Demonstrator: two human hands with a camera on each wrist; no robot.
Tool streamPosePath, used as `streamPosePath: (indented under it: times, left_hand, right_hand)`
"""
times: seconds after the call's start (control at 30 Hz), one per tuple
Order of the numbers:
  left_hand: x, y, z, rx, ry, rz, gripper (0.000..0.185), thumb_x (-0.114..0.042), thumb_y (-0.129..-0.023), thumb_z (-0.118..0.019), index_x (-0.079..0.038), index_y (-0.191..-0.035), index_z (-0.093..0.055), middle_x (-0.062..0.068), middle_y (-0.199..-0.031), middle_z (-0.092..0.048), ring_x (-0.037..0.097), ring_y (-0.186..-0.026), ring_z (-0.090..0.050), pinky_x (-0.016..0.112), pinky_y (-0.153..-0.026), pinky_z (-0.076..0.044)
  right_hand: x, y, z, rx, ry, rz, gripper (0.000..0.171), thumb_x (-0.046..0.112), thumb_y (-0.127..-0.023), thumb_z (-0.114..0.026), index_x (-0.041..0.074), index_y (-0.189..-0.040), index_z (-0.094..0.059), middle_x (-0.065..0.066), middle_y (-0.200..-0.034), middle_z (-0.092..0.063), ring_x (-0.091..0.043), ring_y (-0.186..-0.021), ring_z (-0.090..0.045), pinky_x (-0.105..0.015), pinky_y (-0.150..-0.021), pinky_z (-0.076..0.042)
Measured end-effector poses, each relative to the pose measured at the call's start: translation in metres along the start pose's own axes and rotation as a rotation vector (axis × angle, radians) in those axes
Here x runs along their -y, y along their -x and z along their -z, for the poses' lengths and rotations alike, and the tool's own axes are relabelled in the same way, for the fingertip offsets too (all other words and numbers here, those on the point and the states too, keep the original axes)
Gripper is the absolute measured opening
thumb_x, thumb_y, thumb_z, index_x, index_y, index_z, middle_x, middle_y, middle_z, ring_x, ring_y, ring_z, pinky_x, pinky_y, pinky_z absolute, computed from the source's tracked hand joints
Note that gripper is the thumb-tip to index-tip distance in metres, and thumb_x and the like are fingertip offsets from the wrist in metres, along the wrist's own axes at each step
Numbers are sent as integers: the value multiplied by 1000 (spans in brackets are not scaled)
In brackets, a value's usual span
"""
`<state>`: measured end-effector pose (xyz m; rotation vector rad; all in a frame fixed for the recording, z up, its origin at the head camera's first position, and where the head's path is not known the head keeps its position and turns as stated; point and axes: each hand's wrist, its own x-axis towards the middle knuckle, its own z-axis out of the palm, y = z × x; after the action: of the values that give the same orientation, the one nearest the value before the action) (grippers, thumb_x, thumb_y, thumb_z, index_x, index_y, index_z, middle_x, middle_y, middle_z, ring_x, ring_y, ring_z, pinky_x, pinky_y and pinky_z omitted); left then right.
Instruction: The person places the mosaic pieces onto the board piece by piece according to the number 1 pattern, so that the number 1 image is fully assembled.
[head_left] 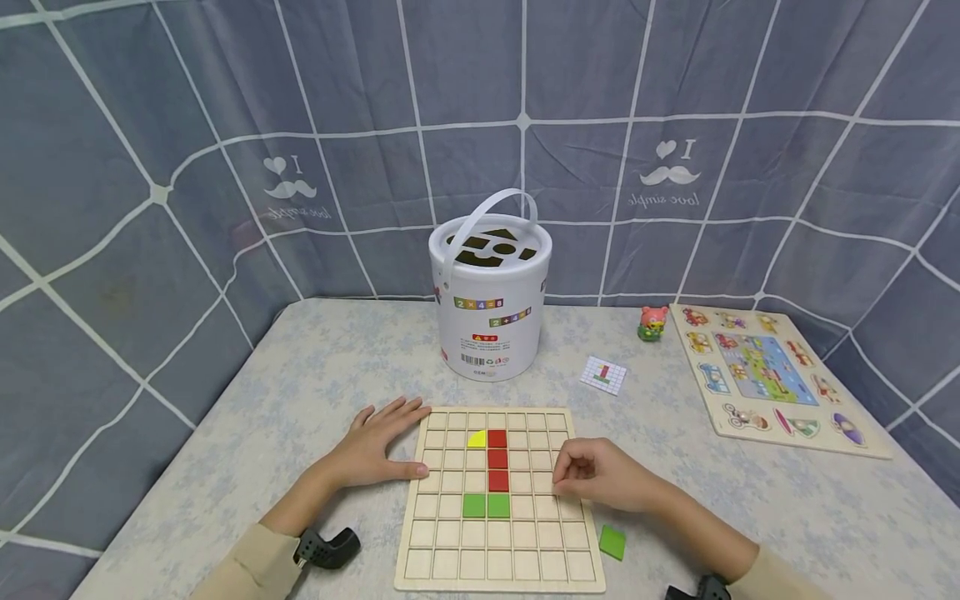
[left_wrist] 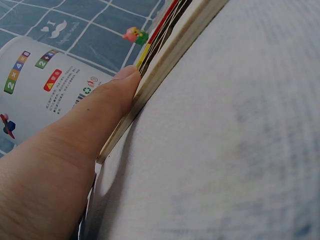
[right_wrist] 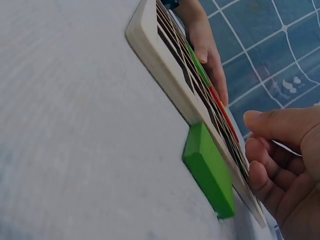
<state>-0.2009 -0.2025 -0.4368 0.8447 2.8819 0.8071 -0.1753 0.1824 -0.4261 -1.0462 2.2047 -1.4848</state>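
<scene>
**Both hands at the grid board, one green tile lying loose**

The wooden grid board is lying flat on the counter between the two hands. The left hand is resting flat on the counter with its fingers straight and released, and the fingertips are touching the board's left edge; the left wrist view is showing a finger pressing against that edge. This grip is grasping nothing.

The right hand is sitting over the board's right edge, on the far side of the board from the left hand. Its fingers are curling inward with the tips drawn together above the grid cells. The pictures are not showing whether anything is being pinched between them.

A loose green tile is lying on the counter just below the right hand, just beside the board's right edge; whether it is touching the edge cannot be told. Between the two hands, the board is carrying three red tiles in a column, a yellow piece to the left of the top one, and two green tiles below.

Beyond both hands, a white bucket with a handle is standing upright. Further beyond the right hand, a small pattern card, a small toy figure and a vehicle puzzle board are lying on the counter.
</scene>
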Motion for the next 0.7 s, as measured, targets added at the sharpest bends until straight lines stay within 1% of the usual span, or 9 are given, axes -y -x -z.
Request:
streamPosePath:
  times: [0.13, 0.33, 0.53, 0.7]
  left_hand:
    - [-1, 0, 1, -4, -1, -2, 89, -61, -79, -70, -17, -151, -41, 8, -156, -33, 35, -145, -21, 65, -110, -5]
    - [-1, 1, 1, -7, -8, -3, 89, -61, -79, -70, -16, -150, -41, 8, -156, -34, 36, -145, -22, 65, -110, -5]
    - [0, 0, 1, -3, -10, -2, 89, -61, -79, -70, -16, -150, -41, 8, -156, -33, 35, -145, -21, 65, -110, -5]
    - [0, 0, 0, -3, -17, 0, 89, -62, -79, -69, -17, -150, -41, 8, -156, -33, 35, -145, -21, 65, -110, -5]
  right_hand:
    - [0, 5, 4, -14, 22, -13, 5, 9, -90, -71, 7, -88, -67, 0, -78, -63, -4, -67, -53, -21, -58, -47]
    - [0, 12, 9, -10, 23, -28, 5, 7, -89, -71, 5, -87, -67, 0, -77, -63, -3, -64, -51, -20, -55, -45]
    - [1, 18, 14, 51, 6, -39, 6, 7, -89, -71, 3, -88, -68, 0, -75, -64, -1, -63, -50, -19, -54, -45]
    - [1, 22, 19, 114, -3, -73, 6, 10, -88, -72, 5, -87, -68, 6, -70, -60, 1, -61, -48, -18, -52, -43]
